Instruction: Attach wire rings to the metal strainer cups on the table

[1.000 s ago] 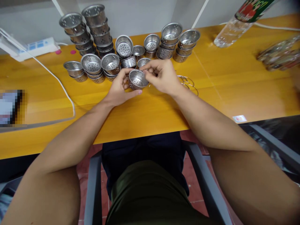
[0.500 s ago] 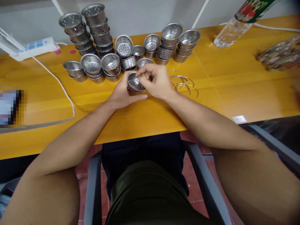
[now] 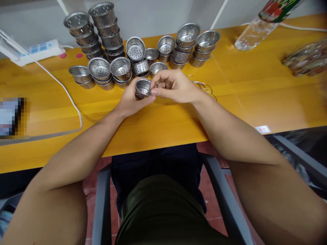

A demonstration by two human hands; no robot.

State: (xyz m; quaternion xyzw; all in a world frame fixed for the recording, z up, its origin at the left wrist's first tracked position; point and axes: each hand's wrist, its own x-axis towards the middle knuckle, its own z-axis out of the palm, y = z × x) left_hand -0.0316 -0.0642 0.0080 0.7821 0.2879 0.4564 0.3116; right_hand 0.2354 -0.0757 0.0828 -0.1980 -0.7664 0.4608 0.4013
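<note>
Gripping round perforated steel cup [image 3: 143, 87] in left hand [image 3: 129, 100], with fingers curled about wall. Meeting rim at three o'clock with right hand [image 3: 175, 87], fingers nearly pinched; cannot tell on what. Probably midway on this one. With curved silver wires [image 3: 201, 83] loose at three on yellow worktop [image 3: 166, 126], stacked steel cups [image 3: 107, 31] ten to two, unclear if finished.

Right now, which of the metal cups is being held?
The cup in the left hand, with the right hand at its rim. The other cups sit farther back on the table, many stacked.
</note>
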